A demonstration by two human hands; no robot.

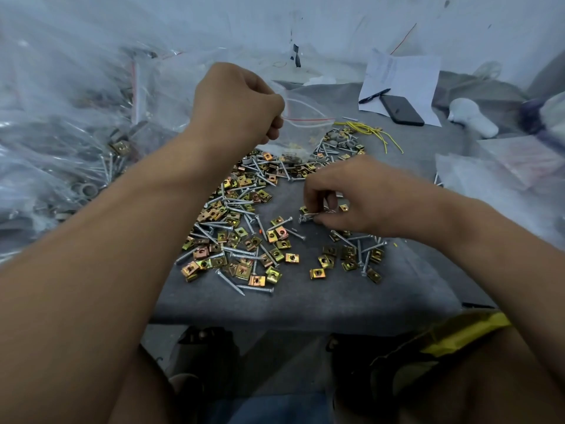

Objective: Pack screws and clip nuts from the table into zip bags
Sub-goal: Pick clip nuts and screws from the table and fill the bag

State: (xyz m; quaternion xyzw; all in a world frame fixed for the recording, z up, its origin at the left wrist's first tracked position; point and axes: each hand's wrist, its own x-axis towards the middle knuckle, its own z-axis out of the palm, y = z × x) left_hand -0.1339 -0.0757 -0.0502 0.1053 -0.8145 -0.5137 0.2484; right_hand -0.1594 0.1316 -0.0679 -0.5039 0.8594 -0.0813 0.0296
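My left hand (238, 102) is raised above the table, fingers closed on the top edge of a clear zip bag (301, 133) with a red seal line; the bag hangs open with a few clip nuts inside. Lower and to the right, my right hand (345, 194) pinches a few silver screws (308, 216) just above the grey table (305, 298). A wide scatter of gold clip nuts (241, 240) and loose screws lies between my forearms. A smaller cluster of clip nuts (348, 255) sits under my right wrist.
Filled clear bags (70, 142) are heaped along the left. At the back right lie a sheet of paper (406, 84), a pen (374, 95), a black phone (402, 110) and yellow wire (373, 131). More plastic bags (495, 179) are at the right edge.
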